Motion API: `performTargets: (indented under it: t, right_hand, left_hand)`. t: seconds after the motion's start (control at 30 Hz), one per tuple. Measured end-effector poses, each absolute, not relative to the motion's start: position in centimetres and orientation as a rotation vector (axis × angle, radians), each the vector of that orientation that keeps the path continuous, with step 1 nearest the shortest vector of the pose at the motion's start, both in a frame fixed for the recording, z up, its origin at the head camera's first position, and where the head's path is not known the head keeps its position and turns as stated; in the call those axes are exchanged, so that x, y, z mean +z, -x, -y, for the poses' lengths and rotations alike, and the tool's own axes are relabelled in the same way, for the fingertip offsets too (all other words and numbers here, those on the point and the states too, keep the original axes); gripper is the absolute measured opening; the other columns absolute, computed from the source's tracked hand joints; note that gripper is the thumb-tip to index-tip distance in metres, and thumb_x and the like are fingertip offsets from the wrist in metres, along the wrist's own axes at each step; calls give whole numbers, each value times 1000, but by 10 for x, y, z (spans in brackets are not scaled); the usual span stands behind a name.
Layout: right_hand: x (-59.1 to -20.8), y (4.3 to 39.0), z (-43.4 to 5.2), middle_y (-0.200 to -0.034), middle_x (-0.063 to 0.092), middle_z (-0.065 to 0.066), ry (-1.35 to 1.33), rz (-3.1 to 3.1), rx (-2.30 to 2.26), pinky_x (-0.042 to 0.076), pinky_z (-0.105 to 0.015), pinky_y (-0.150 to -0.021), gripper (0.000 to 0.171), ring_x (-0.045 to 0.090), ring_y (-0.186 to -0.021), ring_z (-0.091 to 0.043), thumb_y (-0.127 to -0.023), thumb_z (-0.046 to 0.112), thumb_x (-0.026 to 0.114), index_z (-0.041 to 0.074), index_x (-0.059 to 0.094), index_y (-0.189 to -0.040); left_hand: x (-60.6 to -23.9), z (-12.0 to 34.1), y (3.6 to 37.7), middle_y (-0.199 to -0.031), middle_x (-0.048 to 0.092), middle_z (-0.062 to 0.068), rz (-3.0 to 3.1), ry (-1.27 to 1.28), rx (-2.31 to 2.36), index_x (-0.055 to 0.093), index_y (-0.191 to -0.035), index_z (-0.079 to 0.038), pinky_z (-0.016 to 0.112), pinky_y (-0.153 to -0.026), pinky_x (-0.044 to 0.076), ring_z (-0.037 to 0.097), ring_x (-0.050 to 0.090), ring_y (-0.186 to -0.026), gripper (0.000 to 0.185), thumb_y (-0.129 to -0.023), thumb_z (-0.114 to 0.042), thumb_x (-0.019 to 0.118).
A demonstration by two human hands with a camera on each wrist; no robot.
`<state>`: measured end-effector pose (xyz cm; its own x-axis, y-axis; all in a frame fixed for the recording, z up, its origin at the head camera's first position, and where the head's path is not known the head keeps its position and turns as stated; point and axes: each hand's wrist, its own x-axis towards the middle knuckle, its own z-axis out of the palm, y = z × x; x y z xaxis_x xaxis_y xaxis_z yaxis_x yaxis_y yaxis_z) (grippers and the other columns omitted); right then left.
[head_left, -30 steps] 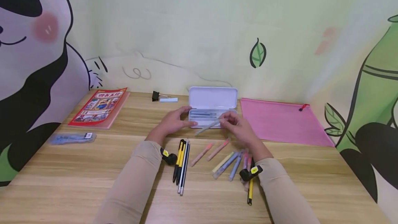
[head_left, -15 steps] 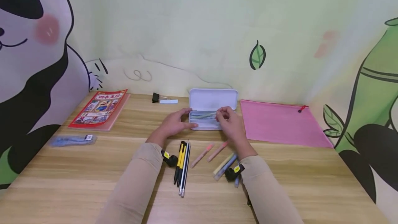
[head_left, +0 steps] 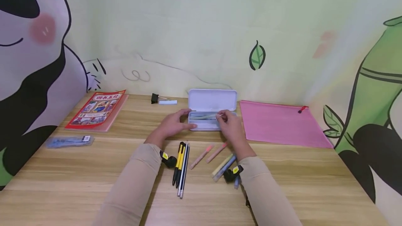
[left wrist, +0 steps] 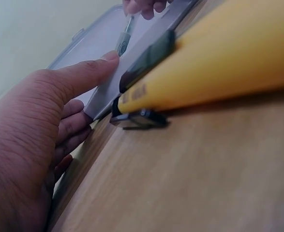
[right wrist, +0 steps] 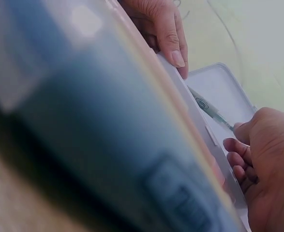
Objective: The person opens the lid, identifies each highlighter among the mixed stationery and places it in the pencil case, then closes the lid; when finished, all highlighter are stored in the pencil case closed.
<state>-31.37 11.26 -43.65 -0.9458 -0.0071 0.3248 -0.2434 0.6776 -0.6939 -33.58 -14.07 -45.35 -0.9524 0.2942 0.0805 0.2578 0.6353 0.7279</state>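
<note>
A white pencil case (head_left: 212, 99) stands at the back of the table with its lid raised and pens inside. My left hand (head_left: 169, 124) holds its left end, with the thumb along the front edge in the left wrist view. At the case's right end, my right hand (head_left: 231, 125) pinches the tip of a grey-green pen (right wrist: 205, 104) between thumb and finger. That pen lies low in the case, over other slim pens that are hard to make out in the head view.
Yellow-and-black pens (head_left: 178, 163), pencils (head_left: 184, 170) and several highlighters (head_left: 223, 166) lie in front of the case. A pink zip pouch (head_left: 282, 123) lies right. Left are a red booklet (head_left: 97, 109), a packaged pen set (head_left: 69, 141), a binder clip (head_left: 155, 98) and an eraser-like strip (head_left: 168, 102).
My right hand has moved left and lowered the grey-green pen from in front of the case to inside it. The left hand keeps its place on the case.
</note>
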Motion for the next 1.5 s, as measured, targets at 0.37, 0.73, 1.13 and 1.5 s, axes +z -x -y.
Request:
performTargets:
  t: [0.37, 0.73, 1.13, 1.5]
  right_hand:
    - [-436, 319, -115, -95, 71, -10, -279, 2663, 972, 54, -41, -80, 22, 64, -88, -25, -98, 19, 65, 5, 70, -115]
    - [-436, 316, -117, -101, 69, -16, -316, 2690, 928, 54, -43, -87, 25, 63, -95, -29, -96, 11, 65, -1, 70, -118]
    - [-436, 317, -112, -101, 68, -15, -321, 2697, 917, 53, -43, -88, 34, 62, -97, -30, -98, 20, 62, -1, 68, -124]
    - [-434, 314, -112, -104, 67, -12, -337, 2515, 1120, 51, -40, -84, 23, 61, -96, -28, -96, 15, 61, 4, 68, -115]
  left_hand:
    - [-452, 140, 336, -155, 45, 4, -2813, -459, 1216, 40, -155, -24, 60, -117, 25, 35, 34, -145, 96, -77, -69, 74]
    - [-448, 138, 333, -155, 45, 5, -2800, -463, 1209, 40, -155, -23, 59, -118, 24, 35, 34, -145, 93, -79, -64, 74]
    - [-449, 141, 333, -155, 45, 3, -2792, -457, 1221, 40, -155, -25, 58, -118, 23, 34, 33, -146, 94, -78, -67, 73]
    - [-449, 139, 334, -155, 46, 3, -2806, -468, 1207, 41, -155, -24, 57, -118, 25, 32, 34, -145, 91, -80, -65, 73]
